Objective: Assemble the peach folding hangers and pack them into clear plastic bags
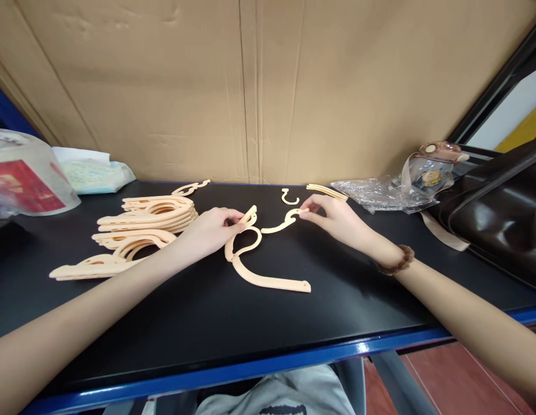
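My left hand [220, 229] pinches the upper end of a cream plastic folding hanger [268, 280], whose curved lower arm rests on the black table. To its right, my right hand [328, 216] grips the end of a separate curved hanger piece [276, 228] between thumb and fingertips. A small hook [290, 198] lies just beyond that piece. Behind my right hand sit thin straight hanger pieces [326, 190]. Left of my left hand is a pile of folded hangers [147, 216], partly covered by my left forearm. Another hanger part [191, 188] lies behind the pile.
The black table [250, 328] ends at a blue front edge, with a cardboard wall [268, 86] behind. At left stand a plastic-wrapped roll [30, 173] and a tissue pack [95, 174]. At right are a clear plastic bag [372, 193], a clear bottle [430, 173] and a dark leather bag [505, 213].
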Tool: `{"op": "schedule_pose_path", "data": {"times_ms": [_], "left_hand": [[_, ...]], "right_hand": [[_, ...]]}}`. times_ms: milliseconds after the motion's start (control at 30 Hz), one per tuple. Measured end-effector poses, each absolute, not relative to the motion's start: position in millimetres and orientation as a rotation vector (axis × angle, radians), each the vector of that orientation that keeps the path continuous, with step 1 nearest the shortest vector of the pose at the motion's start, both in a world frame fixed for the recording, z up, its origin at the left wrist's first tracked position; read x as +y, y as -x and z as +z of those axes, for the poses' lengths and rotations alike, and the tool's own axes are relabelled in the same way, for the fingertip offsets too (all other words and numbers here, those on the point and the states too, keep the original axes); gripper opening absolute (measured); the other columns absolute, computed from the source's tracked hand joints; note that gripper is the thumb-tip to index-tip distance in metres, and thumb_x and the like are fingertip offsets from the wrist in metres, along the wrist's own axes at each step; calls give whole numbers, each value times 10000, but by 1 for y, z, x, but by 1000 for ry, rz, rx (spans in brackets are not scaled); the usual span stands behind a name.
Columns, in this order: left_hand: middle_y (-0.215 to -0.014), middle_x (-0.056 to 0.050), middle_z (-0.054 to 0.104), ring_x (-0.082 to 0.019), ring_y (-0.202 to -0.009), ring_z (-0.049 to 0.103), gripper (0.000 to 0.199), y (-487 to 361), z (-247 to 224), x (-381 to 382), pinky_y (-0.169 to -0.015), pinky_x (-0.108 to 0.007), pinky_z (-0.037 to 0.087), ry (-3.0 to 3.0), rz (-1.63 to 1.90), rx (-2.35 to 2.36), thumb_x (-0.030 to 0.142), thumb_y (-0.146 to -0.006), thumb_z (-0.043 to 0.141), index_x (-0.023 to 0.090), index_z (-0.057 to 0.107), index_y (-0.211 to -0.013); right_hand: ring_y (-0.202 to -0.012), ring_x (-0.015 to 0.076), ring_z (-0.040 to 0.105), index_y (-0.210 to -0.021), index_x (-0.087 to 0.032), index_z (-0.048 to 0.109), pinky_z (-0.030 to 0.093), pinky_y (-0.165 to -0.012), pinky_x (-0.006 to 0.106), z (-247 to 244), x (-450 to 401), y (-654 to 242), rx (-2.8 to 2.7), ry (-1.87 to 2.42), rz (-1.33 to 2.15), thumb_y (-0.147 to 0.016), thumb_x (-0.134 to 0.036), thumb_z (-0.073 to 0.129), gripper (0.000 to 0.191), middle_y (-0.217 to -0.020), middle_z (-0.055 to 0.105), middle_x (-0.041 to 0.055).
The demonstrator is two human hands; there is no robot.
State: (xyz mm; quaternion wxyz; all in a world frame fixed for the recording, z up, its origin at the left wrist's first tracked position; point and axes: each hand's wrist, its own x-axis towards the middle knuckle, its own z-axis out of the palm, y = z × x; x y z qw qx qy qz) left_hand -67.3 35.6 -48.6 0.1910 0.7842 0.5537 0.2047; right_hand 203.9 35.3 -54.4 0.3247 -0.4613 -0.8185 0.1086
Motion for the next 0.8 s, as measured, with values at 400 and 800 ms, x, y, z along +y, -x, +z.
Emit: {"op": "schedule_pose_path", "data": {"times_ms": [400, 800], "left_hand": [[-1070, -32, 637, -211, -1009, 554, 277, 41, -43, -4, -900, -346, 428, -2812, 579, 970, 423, -941, 477, 240, 615, -1097], [-906, 11, 599, -151, -860, 545, 84, 29, -55, -13, -780, -278, 397, -2679, 442, 750, 236, -936, 513, 202, 580, -899]], "right_hand": [[-769, 117, 576, -859, -178, 675, 466, -776, 274, -51, 38, -205, -1453, 999, 1032, -771, -411, 713, 251, -850, 659, 22], [-837, 148, 561, -810, -190, 575, 437, -863, 313, -48, 31, -193, -1714, 915, 878, -933, -410, 496, 265, -848, 618, 25]]}}
